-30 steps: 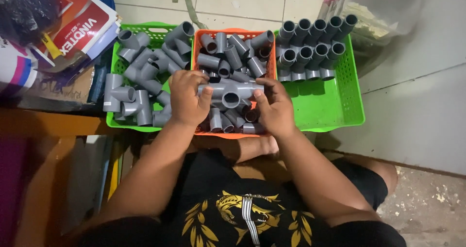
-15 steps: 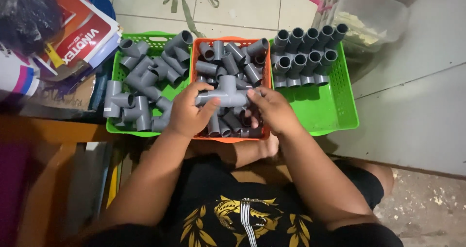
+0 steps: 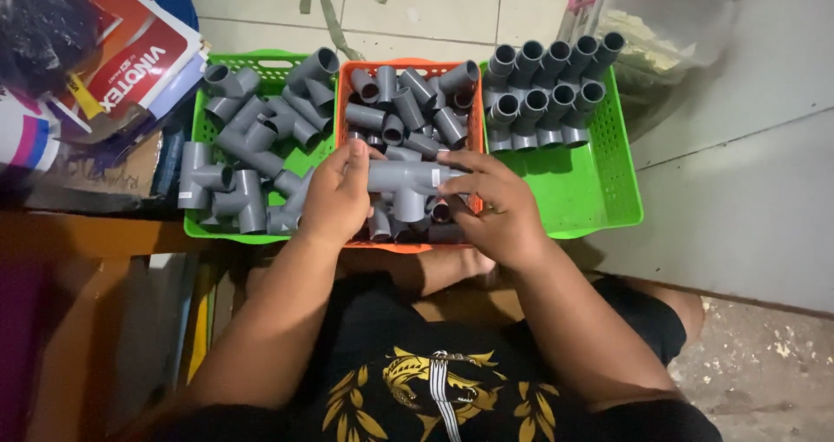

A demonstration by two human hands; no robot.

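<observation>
I have both hands over the orange basket point(image 3: 473, 138) at the centre of the frame, sharing one grey PVC tee fitting point(image 3: 407, 181). My left hand point(image 3: 337, 197) is curled closed around the fitting's left end, and my right hand point(image 3: 491, 206) pinches its right end between thumb and partly bent fingers. The tee lies level, its side branch pointing down toward the loose grey elbows and tees piled below it in the basket.

To my mind, handling this well means keeping the run of the tee straight between the two hands, so any push or twist goes along its axis and not across it. I would hold the left grip firm as the anchor and let the right do the fine work, with fingertips clear of the open socket. Lifting the branch clear of the pile beneath should stop it snagging on the other fittings.

Left of centre, a green basket point(image 3: 201, 133) holds joined tee pieces. At the right, another green basket point(image 3: 599, 190) carries grey fittings point(image 3: 543, 103) standing in neat rows along its far side. Magazines point(image 3: 130, 51) lie at upper left.
</observation>
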